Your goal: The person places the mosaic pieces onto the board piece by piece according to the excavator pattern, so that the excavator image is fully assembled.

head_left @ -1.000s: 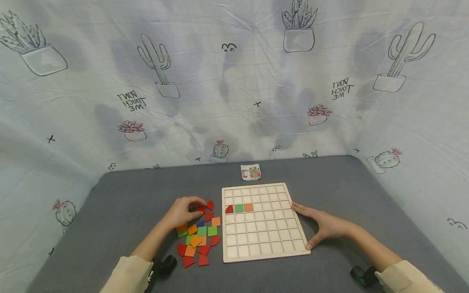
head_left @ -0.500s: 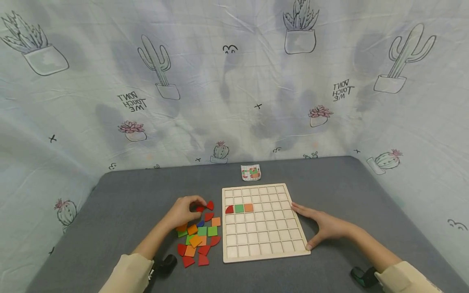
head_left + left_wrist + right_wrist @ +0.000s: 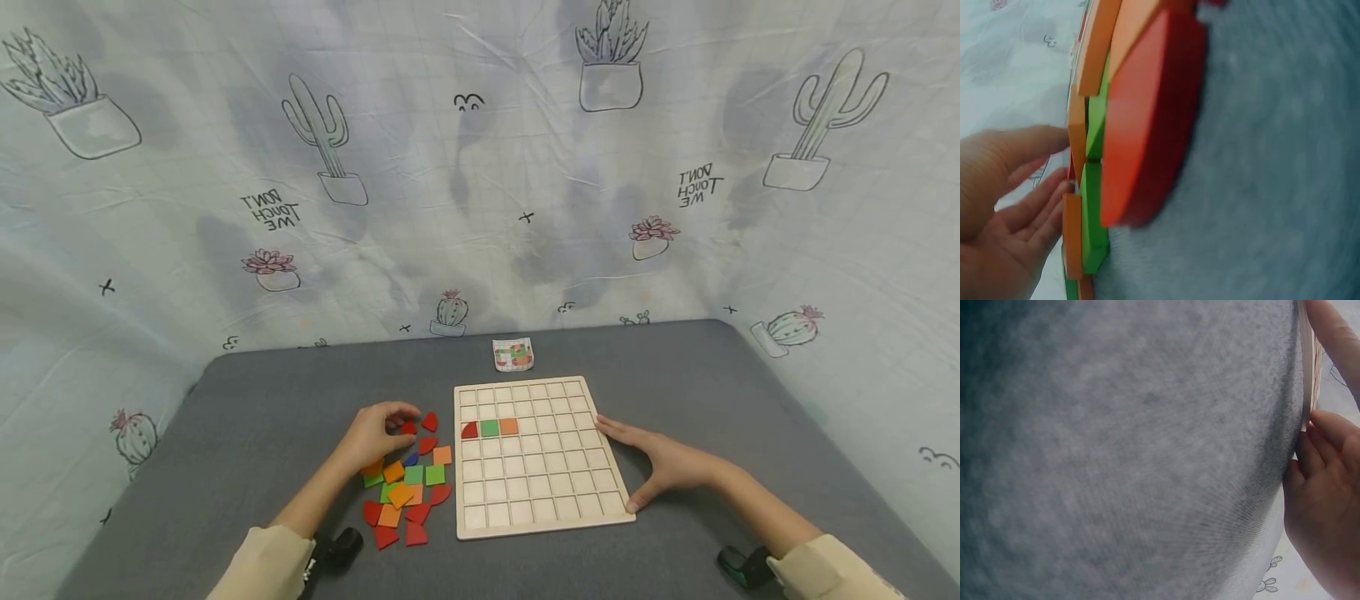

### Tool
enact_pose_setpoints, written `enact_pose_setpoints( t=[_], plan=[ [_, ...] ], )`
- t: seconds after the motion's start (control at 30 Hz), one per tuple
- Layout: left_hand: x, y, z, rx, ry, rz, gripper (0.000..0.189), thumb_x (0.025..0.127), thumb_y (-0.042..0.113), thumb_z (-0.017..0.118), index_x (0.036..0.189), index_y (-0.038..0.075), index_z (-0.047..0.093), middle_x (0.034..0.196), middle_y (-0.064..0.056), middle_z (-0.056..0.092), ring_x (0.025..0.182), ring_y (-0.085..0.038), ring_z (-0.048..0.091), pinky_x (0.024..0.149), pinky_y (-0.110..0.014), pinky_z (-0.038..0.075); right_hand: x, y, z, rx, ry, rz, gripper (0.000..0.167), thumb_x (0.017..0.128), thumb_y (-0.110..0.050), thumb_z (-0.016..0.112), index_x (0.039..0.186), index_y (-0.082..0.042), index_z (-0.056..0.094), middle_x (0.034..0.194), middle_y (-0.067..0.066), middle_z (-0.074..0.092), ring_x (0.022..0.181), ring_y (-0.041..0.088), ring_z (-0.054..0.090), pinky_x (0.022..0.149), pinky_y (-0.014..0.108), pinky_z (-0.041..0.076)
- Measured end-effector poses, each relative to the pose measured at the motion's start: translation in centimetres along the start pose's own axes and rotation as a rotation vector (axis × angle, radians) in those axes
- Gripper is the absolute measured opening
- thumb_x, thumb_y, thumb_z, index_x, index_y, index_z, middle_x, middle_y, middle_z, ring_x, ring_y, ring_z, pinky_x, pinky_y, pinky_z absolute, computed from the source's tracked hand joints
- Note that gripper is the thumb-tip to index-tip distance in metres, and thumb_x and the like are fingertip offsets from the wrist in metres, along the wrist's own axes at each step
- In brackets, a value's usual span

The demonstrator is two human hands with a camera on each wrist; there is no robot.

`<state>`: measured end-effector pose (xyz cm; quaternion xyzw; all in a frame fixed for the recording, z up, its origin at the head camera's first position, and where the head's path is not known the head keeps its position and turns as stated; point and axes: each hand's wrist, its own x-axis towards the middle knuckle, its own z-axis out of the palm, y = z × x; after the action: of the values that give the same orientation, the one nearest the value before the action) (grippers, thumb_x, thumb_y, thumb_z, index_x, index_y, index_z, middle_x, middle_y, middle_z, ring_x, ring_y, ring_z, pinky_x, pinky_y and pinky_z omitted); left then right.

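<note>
My left hand is over the pile at the left, thumb and fingers curved about a red quarter-circle tile. I cannot tell whether they pinch it. In the left wrist view, orange and green tiles partly hide the fingertips of the left hand. A pale wooden grid board lies at centre, with a red quarter-circle tile, a green square tile and an orange square tile side by side in one row. My right hand rests against the board's right edge, thumb and fingers spread.
Several loose tiles lie between the left hand and board, including a green square, an orange square and a blue piece. Behind the board lies a small pattern card. A cactus-print cloth hangs behind the grey table.
The red tile under my left fingers has shifted slightly left, away from the red tile beside it. The left fingertips have drawn back a little; the right hand and board stay put.
</note>
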<state>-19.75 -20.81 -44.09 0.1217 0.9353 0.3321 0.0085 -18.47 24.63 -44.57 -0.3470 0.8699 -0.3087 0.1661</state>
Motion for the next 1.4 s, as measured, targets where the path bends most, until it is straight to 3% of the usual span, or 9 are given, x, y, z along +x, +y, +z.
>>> enact_pose_setpoints(
  t=[0.23, 0.63, 0.83, 1.1, 1.4],
  plan=[
    [0.0, 0.0, 0.4, 0.008, 0.043, -0.066, 0.028, 0.075, 0.01, 0.076, 0.101, 0.012, 0.069, 0.098, -0.001, 0.068, 0.087, -0.017, 0.06, 0.078, -0.036, 0.05, -0.1, 0.0, 0.3, 0.006, 0.003, 0.002, 0.112, 0.061, -0.048, 0.08, 0.147, -0.007, 0.022, 0.151, 0.018, 0.02, 0.132, 0.044, 0.024, 0.104, 0.038, 0.031],
    [0.3, -0.2, -0.3, -0.046, 0.085, -0.058, 0.03, 0.074, 0.01, 0.077, 0.103, 0.01, 0.069, 0.097, -0.004, 0.069, 0.082, -0.018, 0.063, 0.071, -0.032, 0.053, -0.3, -0.3, 0.8, 0.011, 0.012, 0.001, 0.111, 0.061, -0.047, 0.08, 0.147, -0.006, 0.022, 0.151, 0.017, 0.02, 0.133, 0.044, 0.023, 0.105, 0.034, 0.029],
    [0.6, 0.0, -0.2, -0.05, 0.093, -0.055, 0.031, 0.072, 0.013, 0.078, 0.102, 0.011, 0.07, 0.096, -0.003, 0.069, 0.079, -0.015, 0.062, 0.069, -0.031, 0.053, -0.3, -0.3, 0.9, 0.006, 0.013, 0.013, 0.112, 0.061, -0.047, 0.08, 0.147, -0.007, 0.022, 0.151, 0.016, 0.02, 0.133, 0.043, 0.023, 0.104, 0.041, 0.03],
    [1.4, 1.5, 0.7, -0.111, 0.072, -0.014, 0.031, 0.073, 0.011, 0.077, 0.104, 0.01, 0.07, 0.094, -0.002, 0.069, 0.078, -0.014, 0.062, 0.07, -0.03, 0.052, -0.3, -0.6, 1.0, 0.016, 0.008, 0.023, 0.112, 0.061, -0.047, 0.08, 0.147, -0.008, 0.021, 0.152, 0.016, 0.018, 0.133, 0.044, 0.021, 0.104, 0.045, 0.03],
    [3.0, 5.1, 2.8, -0.187, 0.042, 0.065, 0.033, 0.074, 0.01, 0.076, 0.107, 0.007, 0.069, 0.095, -0.004, 0.069, 0.079, -0.016, 0.063, 0.069, -0.028, 0.053, -0.3, -0.9, 1.3, 0.013, 0.0, 0.033, 0.112, 0.061, -0.046, 0.08, 0.147, -0.007, 0.02, 0.152, 0.017, 0.018, 0.133, 0.044, 0.022, 0.102, 0.048, 0.031]
  ],
)
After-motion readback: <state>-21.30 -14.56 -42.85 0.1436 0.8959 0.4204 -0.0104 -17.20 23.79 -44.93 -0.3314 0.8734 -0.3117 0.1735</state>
